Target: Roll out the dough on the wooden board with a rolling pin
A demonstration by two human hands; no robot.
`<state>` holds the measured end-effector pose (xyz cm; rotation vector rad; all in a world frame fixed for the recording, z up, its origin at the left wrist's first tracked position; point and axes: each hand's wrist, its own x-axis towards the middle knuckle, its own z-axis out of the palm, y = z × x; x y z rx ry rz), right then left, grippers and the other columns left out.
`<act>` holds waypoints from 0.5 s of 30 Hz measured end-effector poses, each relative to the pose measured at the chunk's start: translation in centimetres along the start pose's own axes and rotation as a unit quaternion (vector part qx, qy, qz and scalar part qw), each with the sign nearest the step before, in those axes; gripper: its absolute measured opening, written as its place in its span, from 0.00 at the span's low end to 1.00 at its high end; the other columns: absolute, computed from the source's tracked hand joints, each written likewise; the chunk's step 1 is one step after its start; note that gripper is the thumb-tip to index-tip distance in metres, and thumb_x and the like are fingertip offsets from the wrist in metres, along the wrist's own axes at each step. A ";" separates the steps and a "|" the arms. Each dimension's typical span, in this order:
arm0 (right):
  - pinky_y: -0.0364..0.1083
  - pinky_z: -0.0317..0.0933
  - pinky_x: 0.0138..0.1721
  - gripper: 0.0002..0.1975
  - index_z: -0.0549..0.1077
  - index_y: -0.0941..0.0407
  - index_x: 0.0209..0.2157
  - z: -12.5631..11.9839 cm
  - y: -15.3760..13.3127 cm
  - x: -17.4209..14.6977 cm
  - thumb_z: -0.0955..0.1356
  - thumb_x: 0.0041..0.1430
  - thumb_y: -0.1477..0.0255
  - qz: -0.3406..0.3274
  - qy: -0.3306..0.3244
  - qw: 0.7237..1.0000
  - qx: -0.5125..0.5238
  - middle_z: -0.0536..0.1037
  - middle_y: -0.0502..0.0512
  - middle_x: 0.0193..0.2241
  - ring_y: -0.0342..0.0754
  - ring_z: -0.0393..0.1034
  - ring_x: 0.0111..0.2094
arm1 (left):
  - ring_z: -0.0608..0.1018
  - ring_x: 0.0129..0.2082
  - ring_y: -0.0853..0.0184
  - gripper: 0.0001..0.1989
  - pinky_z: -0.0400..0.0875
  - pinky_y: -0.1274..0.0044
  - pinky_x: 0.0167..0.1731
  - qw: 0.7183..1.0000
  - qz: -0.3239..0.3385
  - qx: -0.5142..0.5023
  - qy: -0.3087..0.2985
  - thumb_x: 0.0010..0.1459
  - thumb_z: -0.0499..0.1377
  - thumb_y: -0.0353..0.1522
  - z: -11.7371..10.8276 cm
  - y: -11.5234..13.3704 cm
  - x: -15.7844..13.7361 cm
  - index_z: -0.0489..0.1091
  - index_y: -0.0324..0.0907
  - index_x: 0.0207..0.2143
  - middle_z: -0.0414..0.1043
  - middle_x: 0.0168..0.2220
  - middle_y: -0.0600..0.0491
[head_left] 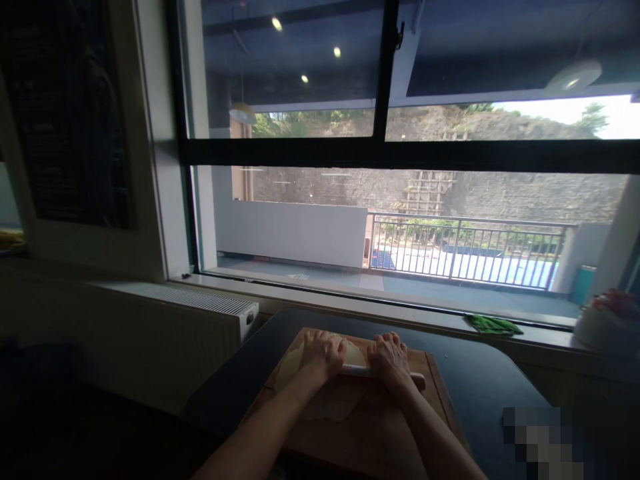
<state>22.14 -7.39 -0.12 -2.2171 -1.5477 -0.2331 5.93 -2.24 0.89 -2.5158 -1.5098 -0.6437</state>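
A flat, pale sheet of dough (333,403) lies on a wooden board (373,437), toward its left side. Across the dough rests a rolling pin (357,371), its right end sticking out past my right hand. My left hand (323,353) is closed over the pin's left part, with the dough beneath. Farther right, my right hand (389,357) curls over the pin, fingers bent forward. A short stretch of the pin shows between the two hands. Its left end is hidden behind my left hand and forearm.
The board sits on a dark table (480,393) below a large window. A green cloth (493,325) lies on the window sill, with a whitish container (607,323) at the right. Left of the table stands a radiator (200,320). A pixelated patch covers the lower right.
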 end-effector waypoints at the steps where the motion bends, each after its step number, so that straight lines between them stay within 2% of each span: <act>1: 0.52 0.50 0.50 0.17 0.74 0.57 0.40 0.2 0.0 0.8 0.57 0.60 0.67 0.002 -0.001 1.000 0.000 0.71 0.63 0.46 0.57 0.55 0.55 | 0.69 0.47 0.56 0.25 0.53 0.60 0.52 1.000 -0.009 0.003 -0.004 0.62 0.40 0.43 0.3 -0.2 0.8 0.74 0.42 0.37 0.73 0.42 0.45; 5: 0.52 0.50 0.50 0.17 0.73 0.57 0.41 0.7 0.0 2.6 0.58 0.59 0.68 0.002 0.000 1.000 -0.002 0.70 0.63 0.47 0.56 0.56 0.54 | 0.71 0.45 0.54 0.24 0.56 0.59 0.49 0.999 -0.034 0.009 -0.022 0.61 0.42 0.42 1.4 -0.7 2.9 0.74 0.41 0.35 0.74 0.40 0.44; 8: 0.52 0.50 0.50 0.17 0.73 0.56 0.42 0.5 0.0 1.9 0.57 0.59 0.67 -0.003 -0.004 1.000 -0.001 0.70 0.62 0.48 0.56 0.56 0.54 | 0.70 0.46 0.54 0.22 0.56 0.59 0.50 0.999 -0.023 0.005 -0.028 0.60 0.43 0.41 1.6 -0.9 2.5 0.74 0.41 0.37 0.73 0.42 0.43; 11: 0.52 0.50 0.51 0.18 0.72 0.54 0.43 0.0 0.0 -0.2 0.57 0.60 0.66 -0.003 -0.007 1.000 0.003 0.69 0.61 0.50 0.56 0.55 0.55 | 0.67 0.50 0.54 0.22 0.53 0.58 0.52 1.000 0.005 -0.001 -0.021 0.61 0.43 0.42 1.3 -0.7 0.5 0.73 0.42 0.40 0.71 0.46 0.44; 15: 0.53 0.45 0.54 0.18 0.70 0.51 0.47 -0.8 0.0 -4.1 0.55 0.61 0.67 -0.011 0.015 1.000 0.017 0.66 0.58 0.54 0.54 0.52 0.57 | 0.64 0.53 0.55 0.24 0.47 0.60 0.56 0.999 0.035 -0.002 -0.010 0.62 0.40 0.43 0.3 -0.1 -3.8 0.72 0.43 0.43 0.70 0.48 0.47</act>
